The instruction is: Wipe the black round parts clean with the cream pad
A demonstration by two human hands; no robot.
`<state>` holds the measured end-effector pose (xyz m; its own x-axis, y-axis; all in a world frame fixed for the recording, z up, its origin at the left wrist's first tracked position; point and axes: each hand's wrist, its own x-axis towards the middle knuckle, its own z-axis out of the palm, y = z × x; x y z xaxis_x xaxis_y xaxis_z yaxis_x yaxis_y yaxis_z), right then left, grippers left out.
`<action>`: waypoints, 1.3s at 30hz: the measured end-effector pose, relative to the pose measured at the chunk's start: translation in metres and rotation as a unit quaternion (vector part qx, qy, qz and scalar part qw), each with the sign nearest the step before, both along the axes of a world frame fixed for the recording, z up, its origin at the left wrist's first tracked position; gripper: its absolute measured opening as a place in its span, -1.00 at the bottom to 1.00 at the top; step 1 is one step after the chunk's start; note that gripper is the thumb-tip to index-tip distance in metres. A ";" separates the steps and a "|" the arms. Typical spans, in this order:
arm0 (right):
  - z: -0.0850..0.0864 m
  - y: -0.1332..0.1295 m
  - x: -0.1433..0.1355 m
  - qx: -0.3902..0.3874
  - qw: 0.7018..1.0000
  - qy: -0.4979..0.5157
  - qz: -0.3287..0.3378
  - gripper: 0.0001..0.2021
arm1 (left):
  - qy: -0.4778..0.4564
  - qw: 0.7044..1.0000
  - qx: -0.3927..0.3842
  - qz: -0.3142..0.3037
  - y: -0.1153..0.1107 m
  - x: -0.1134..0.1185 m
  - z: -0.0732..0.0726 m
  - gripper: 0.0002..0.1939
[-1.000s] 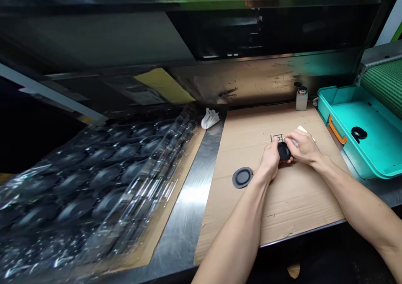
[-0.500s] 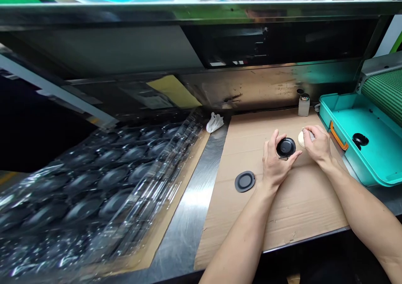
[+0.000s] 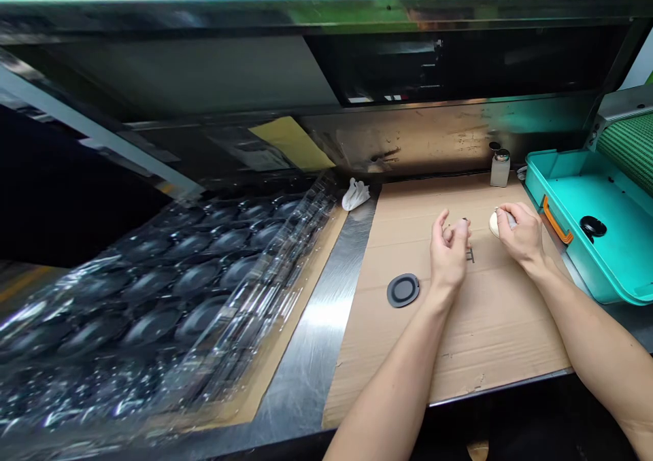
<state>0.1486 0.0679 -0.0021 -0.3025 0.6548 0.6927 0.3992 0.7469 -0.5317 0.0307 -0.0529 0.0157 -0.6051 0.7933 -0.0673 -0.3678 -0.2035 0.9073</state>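
Over the cardboard sheet (image 3: 392, 338), my left hand (image 3: 449, 253) is turned nearly side-on with curled fingers. Only a small dark edge of the black round part (image 3: 464, 222) shows at its fingertips; the rest is hidden. To its right, my right hand (image 3: 520, 233) pinches a cream-coloured round pad (image 3: 494, 224), partly covered by the fingers. The two hands are apart. A flat dark grey disc (image 3: 403, 290) with a raised ring lies on the cardboard, left of my left wrist.
A teal bin (image 3: 581, 274) with an orange handle holds a black round piece (image 3: 593, 226) at right. A small bottle (image 3: 500, 168) stands at the back. Crumpled white cloth (image 3: 356, 194) and clear plastic trays of black round parts (image 3: 153, 284) are on the left.
My left hand has turned, so the black round part's face, visible before, is now out of sight. My right hand keeps its pinch on the pad. The view has shifted slightly.
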 end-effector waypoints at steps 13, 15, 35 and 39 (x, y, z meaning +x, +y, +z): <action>0.001 -0.001 -0.001 0.014 1.000 -0.006 -0.009 -0.80 | -0.395 0.905 -0.090 -0.132 0.003 -0.025 0.005 -0.43; 0.000 -0.001 -0.002 0.011 1.000 -0.012 -0.008 -0.80 | -0.398 0.904 -0.088 -0.130 0.004 -0.025 0.005 -0.43; -0.009 -0.020 -0.014 -0.029 0.967 -0.153 0.203 -0.83 | -0.045 0.990 -0.114 -0.067 0.015 0.001 -0.031 -0.44; -0.007 -0.019 -0.012 -0.044 0.963 -0.184 0.194 -0.82 | 0.008 0.990 -0.118 -0.078 0.017 -0.003 -0.039 -0.35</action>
